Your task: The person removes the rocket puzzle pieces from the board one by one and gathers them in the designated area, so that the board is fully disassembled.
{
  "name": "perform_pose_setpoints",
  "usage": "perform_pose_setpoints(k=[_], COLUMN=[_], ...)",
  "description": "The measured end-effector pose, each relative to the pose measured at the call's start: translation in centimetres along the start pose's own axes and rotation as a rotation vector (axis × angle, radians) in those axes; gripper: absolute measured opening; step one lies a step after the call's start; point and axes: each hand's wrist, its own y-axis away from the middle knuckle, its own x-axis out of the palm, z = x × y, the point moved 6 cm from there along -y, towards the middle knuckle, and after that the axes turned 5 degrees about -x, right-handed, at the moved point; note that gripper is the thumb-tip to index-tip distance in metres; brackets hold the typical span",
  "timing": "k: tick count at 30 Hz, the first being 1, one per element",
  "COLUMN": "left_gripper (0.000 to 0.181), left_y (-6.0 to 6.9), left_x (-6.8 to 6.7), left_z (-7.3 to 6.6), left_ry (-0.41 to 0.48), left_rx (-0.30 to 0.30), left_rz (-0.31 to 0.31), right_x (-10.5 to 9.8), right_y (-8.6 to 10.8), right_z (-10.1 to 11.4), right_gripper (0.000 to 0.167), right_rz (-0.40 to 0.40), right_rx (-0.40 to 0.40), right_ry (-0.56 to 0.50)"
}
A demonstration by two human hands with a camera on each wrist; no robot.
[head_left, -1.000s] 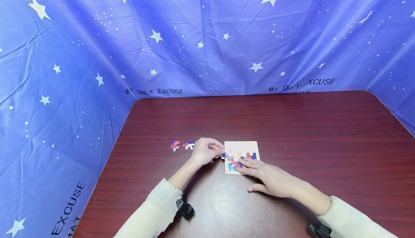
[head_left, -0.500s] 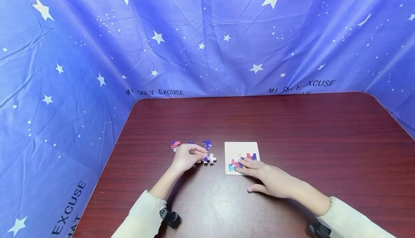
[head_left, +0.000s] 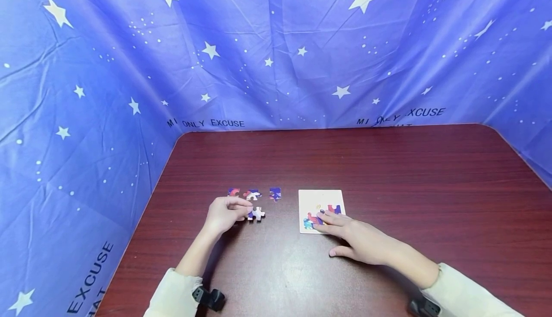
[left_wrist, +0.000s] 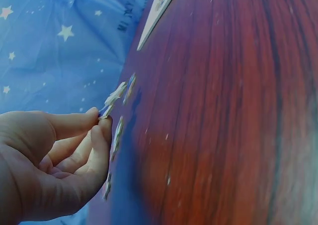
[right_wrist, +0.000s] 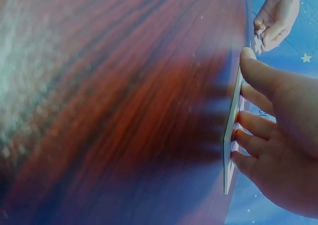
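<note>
Between thumb and fingertips, my left hand [head_left: 225, 214] pinches a white and purple jigsaw piece [head_left: 258, 214], raised off the table in the left wrist view. Just beyond it lie three loose jigsaw pieces: a red and purple one [head_left: 233, 192], a white, red and purple one [head_left: 252, 194] and a mostly purple one [head_left: 275, 193]. To the right, a pale square puzzle board [head_left: 308, 197] carries some fitted pieces at its near side. My right hand [head_left: 362, 240] rests on that board with fingers outstretched, hiding part of the fitted pieces.
The dark red wooden table [head_left: 409, 173] spreads around the board and pieces. A blue star-patterned curtain [head_left: 276, 82] hangs along its back and sides. A black camera [head_left: 209, 299] is worn at the left wrist, another [head_left: 424, 306] at the right.
My left hand has carried the pinched jigsaw piece leftward from the board's left edge, uncovering the mostly purple piece. My right hand has stayed on the board.
</note>
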Motion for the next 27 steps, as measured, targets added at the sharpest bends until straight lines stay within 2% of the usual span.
perform_pose_setpoints(k=[6,15,20,27], left_gripper=[0.013,0.014,0.012,0.014], left_y=[0.1,0.0,-0.3,-0.8], left_x=[-2.1,-4.8,-5.5,-5.6], left_z=[0.6,1.3,1.6,1.6], left_ry=[-0.038,-0.157,-0.220,-0.260], left_rx=[-0.002,-0.023,-0.033,-0.010], left_rz=[-0.040,-0.086,-0.118,-0.130], right_x=[-0.1,0.1,0.1,0.0], right_y=[0.0,0.0,-0.1,0.0], right_z=[0.1,0.0,0.0,0.0], right_gripper=[0.057,0.057,0.059,0.058], right_rz=[-0.025,-0.005,-0.017,-0.020], right_rx=[-0.036,-0.022,-0.026,-0.026], right_ry=[0.015,0.009,0.015,0.025])
